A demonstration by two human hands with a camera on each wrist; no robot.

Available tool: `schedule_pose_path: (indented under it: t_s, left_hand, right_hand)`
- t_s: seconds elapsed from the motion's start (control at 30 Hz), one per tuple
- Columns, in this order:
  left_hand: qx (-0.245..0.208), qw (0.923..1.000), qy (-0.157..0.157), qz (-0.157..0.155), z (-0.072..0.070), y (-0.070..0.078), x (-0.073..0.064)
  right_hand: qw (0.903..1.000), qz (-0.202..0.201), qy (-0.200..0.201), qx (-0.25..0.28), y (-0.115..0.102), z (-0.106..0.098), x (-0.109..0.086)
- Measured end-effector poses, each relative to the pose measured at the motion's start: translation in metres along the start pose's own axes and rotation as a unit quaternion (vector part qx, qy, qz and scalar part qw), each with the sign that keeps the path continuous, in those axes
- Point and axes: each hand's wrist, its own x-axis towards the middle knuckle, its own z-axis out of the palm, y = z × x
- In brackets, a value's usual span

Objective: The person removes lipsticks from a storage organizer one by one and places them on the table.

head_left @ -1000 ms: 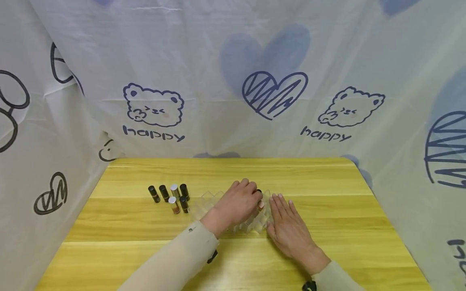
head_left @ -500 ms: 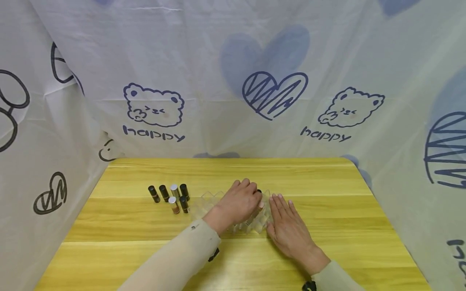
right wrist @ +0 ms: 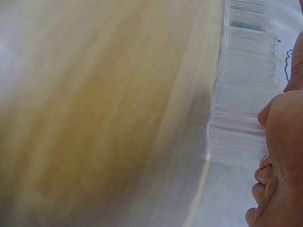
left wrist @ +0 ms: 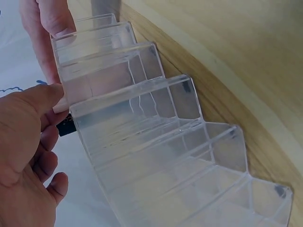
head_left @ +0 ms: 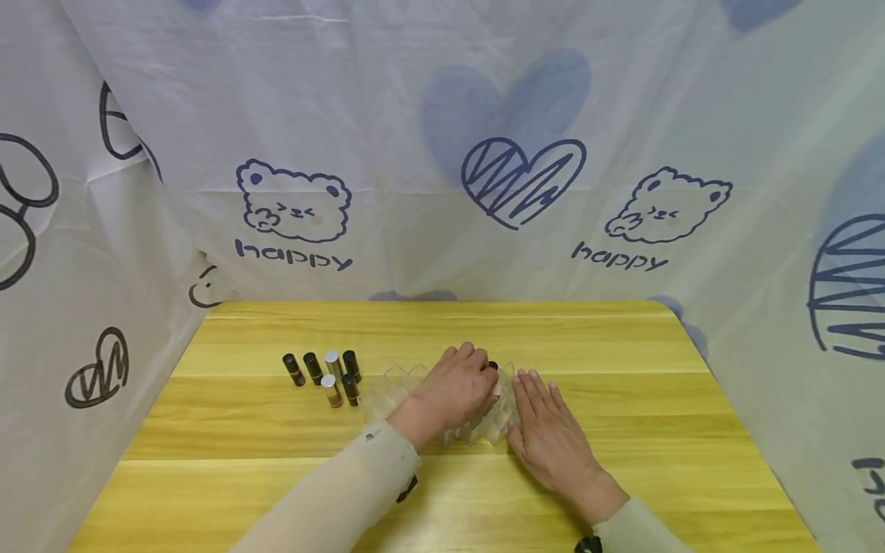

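A clear plastic organizer [left wrist: 142,156] with slanted compartments stands on the table, partly hidden by my left hand in the head view. My left hand [head_left: 449,392] reaches over it to its right end, where thumb and fingers pinch a pale pink lipstick tube [head_left: 496,389], mostly covered by the fingers. A black-capped lipstick [head_left: 493,365] stands just behind it, its black end [left wrist: 67,126] showing below my fingers in the left wrist view. Straight-fingered, my right hand [head_left: 553,438] rests against the organizer's right end.
Several lipsticks stand upright left of the organizer, among them a black one [head_left: 293,369] and a silver-capped one [head_left: 331,390]. The wooden table [head_left: 622,415] reaches back to a white printed curtain [head_left: 415,230]; another curtain hangs at each side.
Both hands keep nearly the same place. Slightly less of the pink lipstick tube shows beside my left fingertips. The lipsticks at the left stand as before.
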Motion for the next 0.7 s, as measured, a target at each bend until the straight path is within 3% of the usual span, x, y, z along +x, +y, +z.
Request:
schedule_pose_path:
  t_s: [0.27, 0.43, 0.57, 0.7]
  left_hand:
    - [0.033, 0.9993, 0.016, 0.012, 0.003, -0.002, 0.0]
    - [0.049, 0.9973, 0.045, 0.031, 0.004, -0.006, 0.001]
    - [0.043, 0.995, 0.079, 0.043, 0.004, -0.01, 0.002]
    - [0.038, 0.9943, 0.084, 0.053, 0.002, -0.012, 0.002]
  right_hand:
    - [1.0, -0.004, 0.007, -0.007, 0.0, 0.002, 0.0]
    - [0.9999, -0.004, 0.007, -0.008, 0.0, 0.003, 0.0]
    - [1.0, -0.002, 0.007, -0.005, -0.001, 0.002, 0.0]
    - [1.0, 0.0, 0.006, -0.003, -0.001, 0.001, 0.0]
